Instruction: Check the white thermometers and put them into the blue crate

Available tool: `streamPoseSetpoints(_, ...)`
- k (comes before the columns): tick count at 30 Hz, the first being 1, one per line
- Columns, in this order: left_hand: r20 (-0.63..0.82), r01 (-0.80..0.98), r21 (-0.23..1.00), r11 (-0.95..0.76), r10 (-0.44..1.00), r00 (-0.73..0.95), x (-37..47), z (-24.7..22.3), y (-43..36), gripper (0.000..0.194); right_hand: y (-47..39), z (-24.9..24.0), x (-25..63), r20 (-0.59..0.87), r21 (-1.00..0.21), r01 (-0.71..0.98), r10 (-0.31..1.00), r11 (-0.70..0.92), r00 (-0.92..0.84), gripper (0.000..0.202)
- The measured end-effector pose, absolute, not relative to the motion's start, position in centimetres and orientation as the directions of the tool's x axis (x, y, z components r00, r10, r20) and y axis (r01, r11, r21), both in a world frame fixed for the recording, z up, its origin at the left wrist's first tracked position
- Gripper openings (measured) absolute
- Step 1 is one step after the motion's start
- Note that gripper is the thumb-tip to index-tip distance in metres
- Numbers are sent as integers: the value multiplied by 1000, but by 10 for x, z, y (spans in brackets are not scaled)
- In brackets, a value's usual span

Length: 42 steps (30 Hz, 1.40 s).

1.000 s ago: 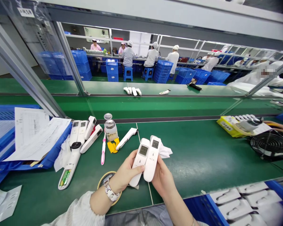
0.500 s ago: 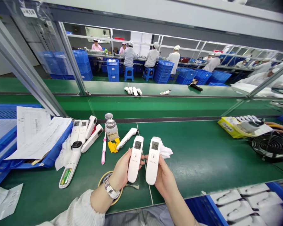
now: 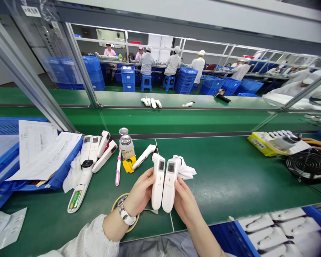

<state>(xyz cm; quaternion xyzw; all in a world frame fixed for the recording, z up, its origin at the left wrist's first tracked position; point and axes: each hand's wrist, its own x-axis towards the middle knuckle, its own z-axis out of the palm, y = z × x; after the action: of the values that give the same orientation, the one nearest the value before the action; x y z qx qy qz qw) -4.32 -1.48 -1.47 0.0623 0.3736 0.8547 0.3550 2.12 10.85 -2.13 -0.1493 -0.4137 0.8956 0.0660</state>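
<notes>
My left hand (image 3: 141,191) is closed around a white infrared thermometer (image 3: 157,185), its small dark screen facing me at a slant. In my right hand (image 3: 186,196) is a second white infrared thermometer (image 3: 170,187) with a grey lit display. Both stand upright side by side over the green bench, close together. Behind the right one lies a crumpled white cloth (image 3: 186,170). Another white thermometer (image 3: 144,157) rests on the bench beyond my left hand, near a yellow cloth piece (image 3: 129,165) and a metal-capped bottle (image 3: 127,147). A pink-and-white toothbrush (image 3: 118,171) lies beside them.
Several thermometers (image 3: 105,157) lie at left, one with batteries exposed (image 3: 76,199). A blue bin with papers (image 3: 50,157) stands far left. A yellow tray (image 3: 264,144) and black fan (image 3: 307,164) sit right; a blue crate (image 3: 231,237) of white thermometers is lower right. A roll (image 3: 136,225) lies under my left wrist.
The two thermometers have come closer together and turned toward each other, so their heads show from the side. The left one's screen has gone from lit characters to dark.
</notes>
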Motion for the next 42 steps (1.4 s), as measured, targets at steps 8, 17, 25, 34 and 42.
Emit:
streamPoseSetpoints(8,-159,-507,800,-322,701,-695,-42,-21,-17,35,112,-23,26,-258,-822,101,207,-560,-944,36)
streamPoseSetpoints(17,-92,-403,874,-274,719,-689,-43,-22,-15,44,114,-29,26,-183,-894,111,127,-435,-975,34)
streamPoseSetpoints(25,-115,-426,852,-305,685,-720,-40,-23,-15,47,109,-28,26,-204,-872,73,222,-485,-953,39)
streamPoseSetpoints(34,-208,-469,827,-310,606,-768,-44,-18,-14,33,112,-24,27,-250,-841,105,208,-531,-946,42)
streamPoseSetpoints(42,-210,-525,778,-345,645,-734,-45,-15,-15,27,118,-28,28,-257,-766,85,182,-637,-949,35)
